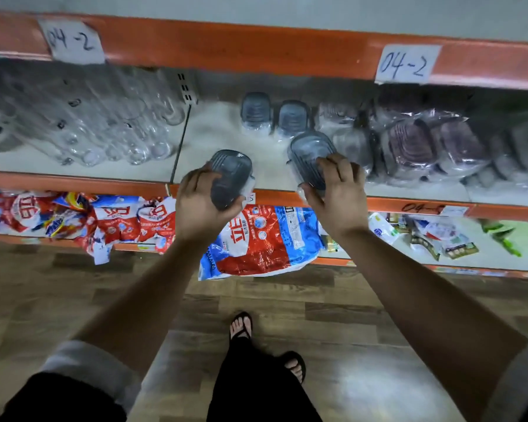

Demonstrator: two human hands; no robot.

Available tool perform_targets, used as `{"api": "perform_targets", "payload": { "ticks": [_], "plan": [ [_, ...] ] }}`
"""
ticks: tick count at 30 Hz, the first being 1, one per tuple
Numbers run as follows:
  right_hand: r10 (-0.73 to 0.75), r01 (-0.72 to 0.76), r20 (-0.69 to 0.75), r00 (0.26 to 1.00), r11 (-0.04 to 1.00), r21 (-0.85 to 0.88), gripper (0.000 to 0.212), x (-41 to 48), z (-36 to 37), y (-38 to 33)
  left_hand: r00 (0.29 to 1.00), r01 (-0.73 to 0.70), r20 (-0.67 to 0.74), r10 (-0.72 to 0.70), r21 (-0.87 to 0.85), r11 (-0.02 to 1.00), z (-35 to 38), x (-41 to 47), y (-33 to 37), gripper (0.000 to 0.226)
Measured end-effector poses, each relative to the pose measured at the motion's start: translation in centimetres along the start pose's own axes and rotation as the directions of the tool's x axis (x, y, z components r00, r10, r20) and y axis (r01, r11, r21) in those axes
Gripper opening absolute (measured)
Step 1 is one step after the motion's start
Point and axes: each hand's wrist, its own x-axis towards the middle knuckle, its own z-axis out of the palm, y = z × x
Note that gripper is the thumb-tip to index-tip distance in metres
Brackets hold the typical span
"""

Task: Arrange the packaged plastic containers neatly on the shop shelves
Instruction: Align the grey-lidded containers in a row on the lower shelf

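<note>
Near the shelf [226,129] front edge, the left hand [200,205] clasps the left container [230,175] and the right hand [337,193] the right container [308,153]; both seem light, stiff and film-slippery, best held across the sides.

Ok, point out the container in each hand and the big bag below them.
Left-hand container [233,175], head view, grey lid.
Right-hand container [307,152], head view, grey lid.
Big bag [256,257], head view, red panel.

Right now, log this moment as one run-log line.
left hand: grips grey-lidded container | right hand: grips second container | position: both at shelf front | already shelved: two like containers behind
</note>
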Motion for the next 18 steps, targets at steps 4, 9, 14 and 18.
{"api": "perform_targets", "payload": {
  "ticks": [4, 9, 14, 18],
  "plan": [
    [-0.019, 0.019, -0.003, 1.000, 1.000, 0.017, 0.053, -2.8, -4.9, -0.3, 1.000, -0.028, -0.005, 0.028, -0.032, 0.999, -4.4, -2.7, 3.4, 0.065],
    [-0.018, 0.026, -0.080, 0.997, 0.995, 0.098, 0.050, -5.0, -10.1, -1.2, 0.989, -0.130, -0.069, 0.127, -0.043, 0.991, -9.0, -4.3, 6.9, 0.069],
    [-0.128, 0.156, -0.207, 0.970, 0.980, 0.126, 0.048, -4.9, -14.9, -1.0, 0.939, -0.282, -0.208, 0.273, -0.014, 0.959, -12.2, -3.7, 9.7, 0.065],
    [-0.189, 0.236, -0.335, 0.923, 0.966, 0.105, 0.044, -3.2, -18.4, -0.6, 0.890, -0.363, -0.288, 0.353, 0.021, 0.932, -14.1, -1.3, 11.9, 0.064]
  ]
}}
